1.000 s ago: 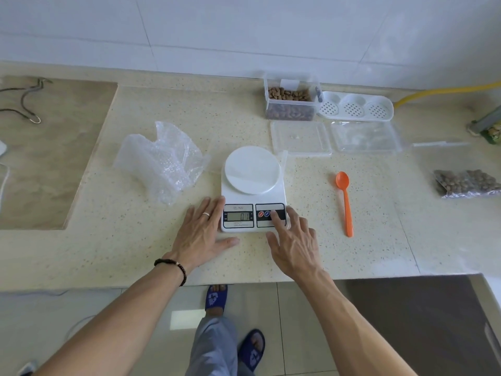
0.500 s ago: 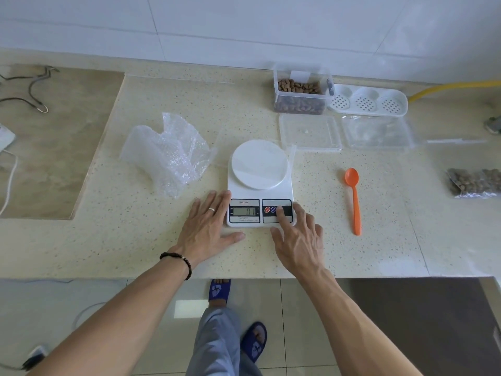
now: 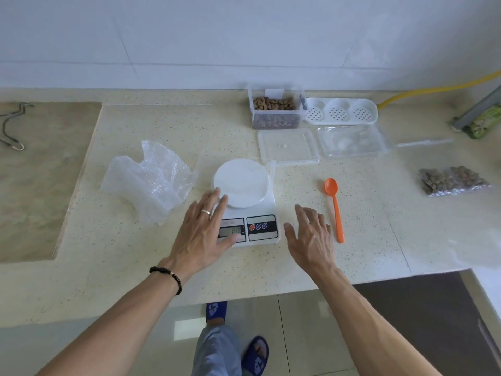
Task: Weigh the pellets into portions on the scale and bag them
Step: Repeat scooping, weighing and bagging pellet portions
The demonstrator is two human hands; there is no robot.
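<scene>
A white kitchen scale (image 3: 248, 196) with a round bare platform stands in the middle of the counter, its display lit. My left hand (image 3: 202, 230) lies flat over the scale's left front corner, fingers straight, partly covering the display. My right hand (image 3: 311, 237) hovers open just right of the scale, off its buttons. A clear tub of brown pellets (image 3: 275, 109) stands at the back. An orange spoon (image 3: 334, 207) lies right of my right hand. One filled bag of pellets (image 3: 452, 180) lies at the far right.
Crumpled bubble wrap (image 3: 149, 180) lies left of the scale. A clear lid (image 3: 288, 145), a clear tray (image 3: 352, 141) and a white perforated insert (image 3: 340, 112) sit behind it. A yellow hose (image 3: 433, 89) runs at the back right. The counter edge (image 3: 244, 297) is near my wrists.
My right hand has lifted off the scale's buttons and moved right. My left hand has slid forward onto the scale's left front corner.
</scene>
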